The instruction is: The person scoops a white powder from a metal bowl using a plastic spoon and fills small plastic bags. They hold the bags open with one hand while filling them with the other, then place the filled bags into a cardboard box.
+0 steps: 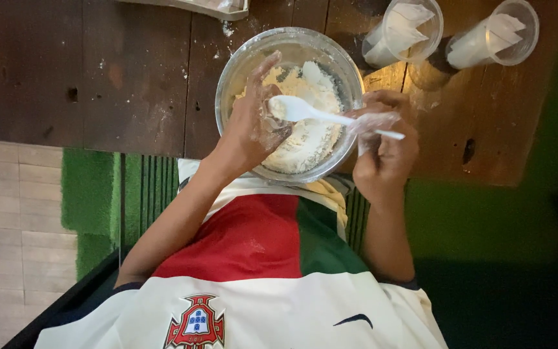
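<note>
A clear glass mixing bowl [290,103] is seen on the dark, worn wooden bench [98,71], close to the bench edge nearest the person, and it is part-filled with a pale, crumbly mass of flour dough [308,136]. The left hand [253,119] is reached over the near rim into the bowl, its fingers spread open and dusted with flour; nothing is gripped by it, though the fingertips are held against the bowl of a white plastic spoon [330,116]. The spoon is laid across the right side of the bowl, its scoop end over the dough and its handle passed out over the rim. The handle is pinched by the right hand [382,152], which is closed around it just outside the bowl — thumb and fingers wrapped, with flour smeared on them. Two clear plastic cups [450,32] — each with white paper or powder inside, which of the two cannot be told — are stood on the bench beyond the bowl, to the right. A pale tray corner [217,8] is visible at the top edge. Flour is scattered on the bench around the bowl.
</note>
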